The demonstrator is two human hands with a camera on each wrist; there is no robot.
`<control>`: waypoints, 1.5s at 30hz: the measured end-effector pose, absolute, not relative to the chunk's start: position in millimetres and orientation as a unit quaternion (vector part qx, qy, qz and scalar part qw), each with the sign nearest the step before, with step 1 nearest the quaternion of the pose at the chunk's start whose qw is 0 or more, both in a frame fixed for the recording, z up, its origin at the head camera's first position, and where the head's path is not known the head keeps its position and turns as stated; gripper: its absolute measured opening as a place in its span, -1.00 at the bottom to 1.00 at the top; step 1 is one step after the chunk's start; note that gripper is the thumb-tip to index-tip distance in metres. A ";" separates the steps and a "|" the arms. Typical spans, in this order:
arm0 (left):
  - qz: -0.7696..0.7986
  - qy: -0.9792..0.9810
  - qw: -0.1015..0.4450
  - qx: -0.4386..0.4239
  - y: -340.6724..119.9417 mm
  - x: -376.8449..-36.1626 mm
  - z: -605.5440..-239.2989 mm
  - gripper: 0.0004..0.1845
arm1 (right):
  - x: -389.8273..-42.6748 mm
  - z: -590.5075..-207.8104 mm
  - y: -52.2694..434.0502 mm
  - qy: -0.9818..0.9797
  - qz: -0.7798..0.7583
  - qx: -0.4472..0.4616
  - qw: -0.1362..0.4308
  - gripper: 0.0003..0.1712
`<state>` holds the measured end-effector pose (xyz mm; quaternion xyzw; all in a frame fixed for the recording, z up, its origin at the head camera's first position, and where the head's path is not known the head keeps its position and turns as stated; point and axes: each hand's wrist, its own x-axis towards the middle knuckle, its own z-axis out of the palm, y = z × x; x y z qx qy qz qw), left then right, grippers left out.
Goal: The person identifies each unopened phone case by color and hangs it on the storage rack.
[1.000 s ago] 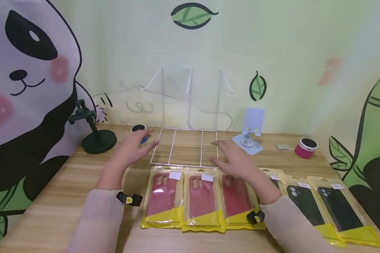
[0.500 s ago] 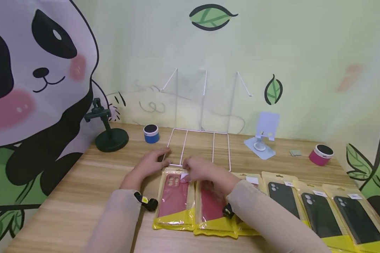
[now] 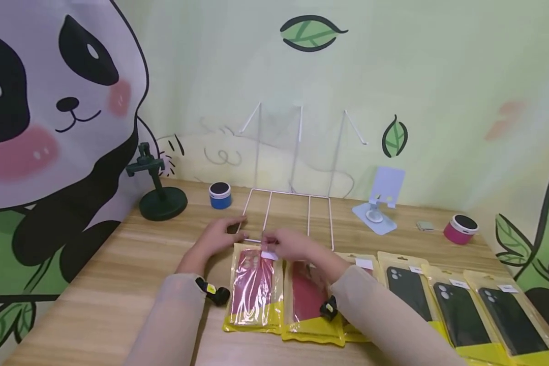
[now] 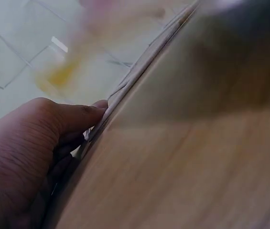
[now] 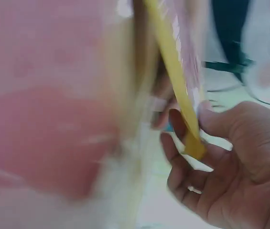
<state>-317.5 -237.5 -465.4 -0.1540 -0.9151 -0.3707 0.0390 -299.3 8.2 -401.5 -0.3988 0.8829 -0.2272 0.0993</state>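
Both forearms reached forward over the wooden table (image 3: pixel 96 284), sleeves down to the wrists, and the hands met at the top end of the leftmost packaged red phone case (image 3: pixel 254 287). That pack lay in a row of yellow-edged packs along the table's near edge, its top end just in front of the white wire rack (image 3: pixel 288 213). The right hand (image 3: pixel 287 245) crossed over the neighbouring red case pack (image 3: pixel 307 300) and had thumb and fingers curled in a pinch on the pack's yellow top edge; the right wrist view showed the yellow strip (image 5: pixel 175 71) caught between thumb and fingers, with the pack tilted up off the table there. The left hand (image 3: pixel 220 238) lay palm down on the table at the pack's top left corner, fingers loosely bent and tips touching the pack's edge; whether they actually gripped it could not be told. Black case packs (image 3: pixel 457 310) lay further toward the right edge.
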 end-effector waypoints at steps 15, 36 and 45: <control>-0.350 -0.920 0.055 -0.165 -232.4 -317.9 -468.8 -0.31 | -269.4 -315.6 46.1 0.781 -0.563 -0.269 -0.016 -0.67; -0.321 -0.936 0.025 -0.144 -229.0 -314.7 -472.1 -0.08 | -317.6 -250.3 63.8 0.760 -0.614 -0.131 -0.166 -0.68; -0.317 -0.938 0.025 -0.140 -228.5 -317.1 -471.0 -0.07 | -364.7 -252.9 54.1 0.780 -0.588 -0.078 -0.200 -0.73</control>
